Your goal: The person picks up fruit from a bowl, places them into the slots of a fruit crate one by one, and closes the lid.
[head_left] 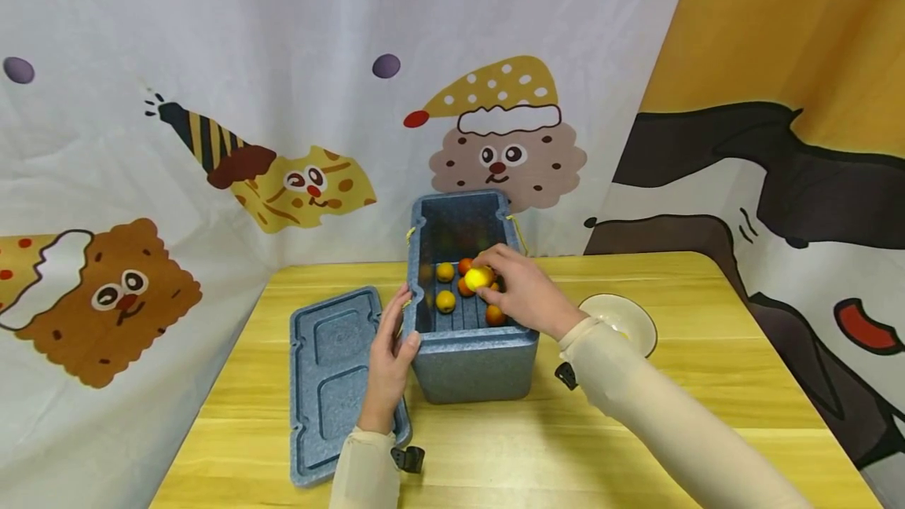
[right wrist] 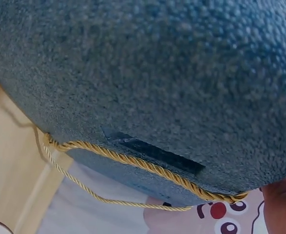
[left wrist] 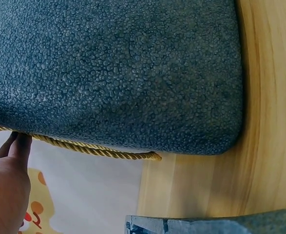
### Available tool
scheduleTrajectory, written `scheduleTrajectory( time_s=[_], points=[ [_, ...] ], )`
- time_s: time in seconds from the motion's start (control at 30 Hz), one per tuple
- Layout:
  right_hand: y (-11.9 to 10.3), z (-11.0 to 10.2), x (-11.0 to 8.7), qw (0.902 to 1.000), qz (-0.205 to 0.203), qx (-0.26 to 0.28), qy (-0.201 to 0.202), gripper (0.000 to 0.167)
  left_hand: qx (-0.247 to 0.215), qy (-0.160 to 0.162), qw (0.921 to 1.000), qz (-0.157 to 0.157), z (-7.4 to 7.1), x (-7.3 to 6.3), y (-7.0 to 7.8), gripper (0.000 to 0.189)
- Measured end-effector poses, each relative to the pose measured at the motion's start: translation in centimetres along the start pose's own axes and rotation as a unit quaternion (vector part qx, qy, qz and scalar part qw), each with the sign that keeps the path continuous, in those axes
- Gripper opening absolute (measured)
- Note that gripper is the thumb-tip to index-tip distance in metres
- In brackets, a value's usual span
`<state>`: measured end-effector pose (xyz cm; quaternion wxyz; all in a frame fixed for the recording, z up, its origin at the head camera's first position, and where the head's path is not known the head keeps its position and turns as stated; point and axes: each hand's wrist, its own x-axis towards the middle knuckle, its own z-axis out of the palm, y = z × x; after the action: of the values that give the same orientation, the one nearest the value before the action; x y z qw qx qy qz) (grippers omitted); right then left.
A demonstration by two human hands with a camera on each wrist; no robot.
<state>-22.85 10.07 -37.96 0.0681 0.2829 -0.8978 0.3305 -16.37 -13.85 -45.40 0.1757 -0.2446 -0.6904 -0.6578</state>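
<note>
A blue-grey speckled foam box (head_left: 474,368) stands lidless on the table, with small yellow fruits (head_left: 445,302) and orange-red fruits (head_left: 496,315) on its floor. Over the box opening, my right hand (head_left: 526,289) pinches a bright yellow, rounded fruit (head_left: 478,279) between thumb and fingers; its exact kind is unclear. My left hand (head_left: 387,360) rests against the box's left side, thumb by the near corner. In the left wrist view, its fingers (left wrist: 20,146) touch the side near a gold rope (left wrist: 99,150). The right wrist view shows mostly the box wall (right wrist: 133,73), hiding the held fruit.
The box's lid (head_left: 332,383) lies on the table to the left. A pale round dish (head_left: 639,324) is at the right, partly behind my right forearm, with something yellow in it. Behind the wooden table (head_left: 707,383) hangs a cartoon-printed cloth (head_left: 283,38).
</note>
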Motion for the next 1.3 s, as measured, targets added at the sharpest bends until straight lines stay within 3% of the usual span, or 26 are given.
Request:
scheduleTrajectory(
  time_s=[0.23,0.7,0.87,1.07,1.2,1.3],
  points=[
    [-0.2,0.1,-0.1,0.9992,0.014,-0.027,-0.025,0.038,-0.005,0.001,1.0000,-0.001,0.0,0.0,0.0,0.049],
    [-0.1,1.0,-0.4,0.9993,0.027,0.006,0.026,0.028,0.010,-0.001,0.9999,0.013,0.1,-0.2,0.3,0.051],
    [0.2,1.0,-0.8,0.9955,0.006,0.041,0.086,0.025,0.014,0.000,0.9998,0.014,0.2,-0.1,0.5,0.051],
    [1.2,0.8,-2.2,0.9775,-0.024,0.070,0.198,0.026,0.016,0.001,0.9998,0.013,0.2,0.0,0.6,0.056],
    [2.8,0.1,-4.0,0.9652,-0.002,0.095,0.243,0.029,0.030,0.004,0.9995,-0.003,0.2,0.1,0.7,0.055],
    [4.5,-0.5,-5.8,0.9586,0.040,0.104,0.262,0.029,0.038,0.008,0.9991,-0.018,0.3,0.1,0.9,0.053]
  ],
)
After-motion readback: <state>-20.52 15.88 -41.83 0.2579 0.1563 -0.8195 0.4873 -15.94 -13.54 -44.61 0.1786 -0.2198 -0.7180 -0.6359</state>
